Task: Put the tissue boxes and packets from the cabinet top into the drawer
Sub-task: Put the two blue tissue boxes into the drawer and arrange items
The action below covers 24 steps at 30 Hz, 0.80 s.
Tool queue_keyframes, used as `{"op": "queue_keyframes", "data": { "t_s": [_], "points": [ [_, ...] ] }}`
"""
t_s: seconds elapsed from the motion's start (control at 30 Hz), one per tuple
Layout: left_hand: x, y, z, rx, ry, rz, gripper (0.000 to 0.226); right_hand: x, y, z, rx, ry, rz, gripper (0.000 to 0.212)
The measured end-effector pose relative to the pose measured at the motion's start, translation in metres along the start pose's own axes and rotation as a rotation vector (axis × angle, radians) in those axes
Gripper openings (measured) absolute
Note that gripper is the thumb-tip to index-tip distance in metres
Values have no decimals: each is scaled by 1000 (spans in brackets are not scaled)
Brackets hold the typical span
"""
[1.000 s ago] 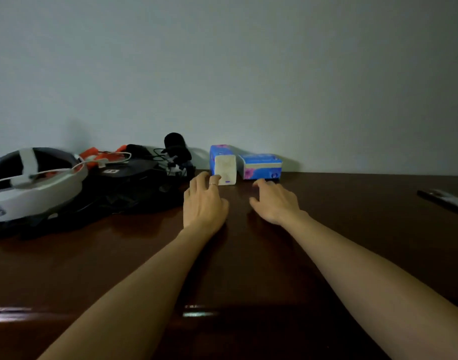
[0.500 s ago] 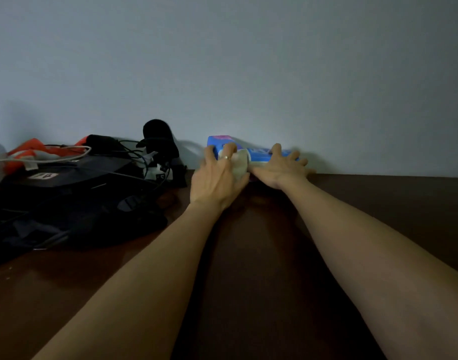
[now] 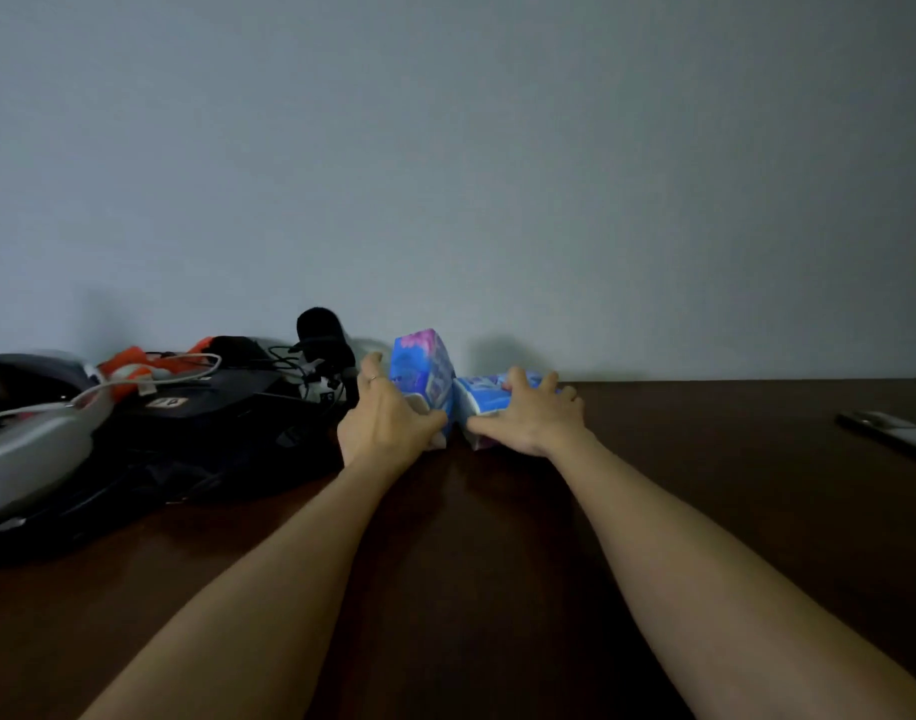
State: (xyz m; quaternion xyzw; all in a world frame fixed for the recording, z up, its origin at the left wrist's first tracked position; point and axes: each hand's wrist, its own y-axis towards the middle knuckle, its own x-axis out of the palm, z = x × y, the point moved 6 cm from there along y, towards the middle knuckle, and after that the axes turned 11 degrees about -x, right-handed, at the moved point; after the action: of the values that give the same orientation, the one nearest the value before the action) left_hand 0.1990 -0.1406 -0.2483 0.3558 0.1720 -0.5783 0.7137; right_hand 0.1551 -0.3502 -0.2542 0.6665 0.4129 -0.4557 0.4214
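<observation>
Reaching across the dark brown wooden cabinet top (image 3: 497, 537), my left hand (image 3: 388, 426) curls around an upright blue-and-pink plastic tissue packet (image 3: 423, 374) near the wall, while my right hand (image 3: 531, 415) grips a flatter blue tissue packet (image 3: 479, 394) just beside it. Both fingers wrap their packets. I should squeeze gently, lift both straight up, and avoid the black bag with cables (image 3: 201, 423) at my left.

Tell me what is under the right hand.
Under the right hand lies a flat blue tissue packet on the cabinet top, gripped from above. The hand covers the packet's right part.
</observation>
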Motion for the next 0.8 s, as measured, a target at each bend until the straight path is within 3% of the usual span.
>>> {"op": "queue_keyframes", "data": {
  "t_s": [0.13, 0.27, 0.37, 0.43, 0.5, 0.53, 0.6, 0.67, 0.7, 0.8],
  "points": [
    [-54, -75, -2, 109, 165, 49, 89, -19, -86, -9, -36, 18, -17, 106],
    [-110, -160, -4, 405, 397, 228, 77, -28, -178, -18, -34, 5, 61, 108],
    [-133, -207, -11, 567, 506, 69, 71, -44, -233, -20, -37, 10, 61, 108],
    [-151, -232, -5, 643, 416, 42, 50, -52, -263, -22, -70, 14, 27, 109],
    [-171, -239, 8, 586, 298, 157, 47, -60, -287, -22, -109, 20, 15, 105],
    [-175, -236, 10, 498, 308, 168, 57, -63, -299, -22, -126, 30, 22, 101],
    [-163, -222, -7, 188, 382, -65, 91, -65, -322, -19, -152, 70, 65, 96],
    [-142, -222, -38, -51, 363, -334, 104, -63, -351, -14, -173, 95, 191, 94],
    [-136, -224, -48, -79, 318, -345, 102, -60, -367, -11, -194, 103, 282, 94],
    [-146, -237, -49, -21, 188, -165, 93, -43, -409, -7, -279, 136, 488, 93]
  ]
}}
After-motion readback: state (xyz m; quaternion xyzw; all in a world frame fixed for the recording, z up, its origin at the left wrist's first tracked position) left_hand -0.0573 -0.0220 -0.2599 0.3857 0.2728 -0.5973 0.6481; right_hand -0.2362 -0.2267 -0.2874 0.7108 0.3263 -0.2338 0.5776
